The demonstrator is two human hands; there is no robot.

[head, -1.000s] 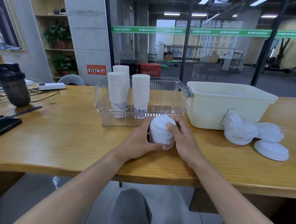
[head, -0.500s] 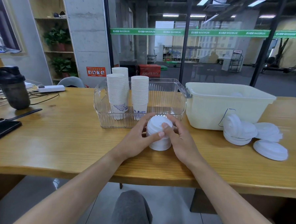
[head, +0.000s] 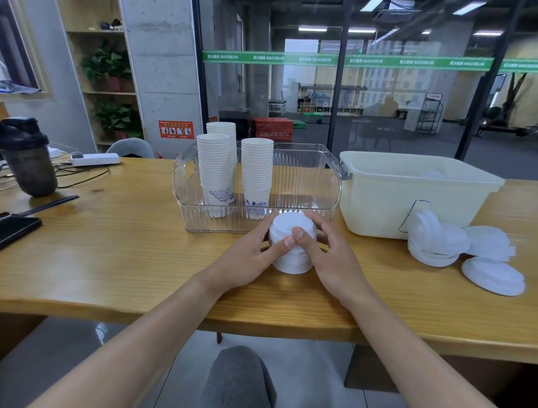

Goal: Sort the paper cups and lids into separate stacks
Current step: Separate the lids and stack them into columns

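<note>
A short stack of white lids (head: 291, 258) stands on the wooden table (head: 103, 257) just in front of the clear plastic bin (head: 295, 217). My left hand (head: 249, 256) and my right hand (head: 330, 257) grip this stack from both sides, thumbs meeting on its near face. Inside the bin stand three tall stacks of white paper cups (head: 215, 166), the third behind the other two. More loose white lids (head: 437, 240) lie in low piles at the right, and one pile of lids (head: 493, 276) sits nearest the table's right front.
A cream plastic tub (head: 418, 193) sits right of the clear bin. A dark shaker bottle (head: 25, 156), a phone (head: 4, 230), a power strip (head: 95, 159) and cables occupy the left side of the table. My knee (head: 239, 380) shows below the table edge.
The lid stack between my hands has shifted slightly away from me, toward the clear bin, and my thumbs have moved together on its front. Nothing else on the table has moved.
</note>
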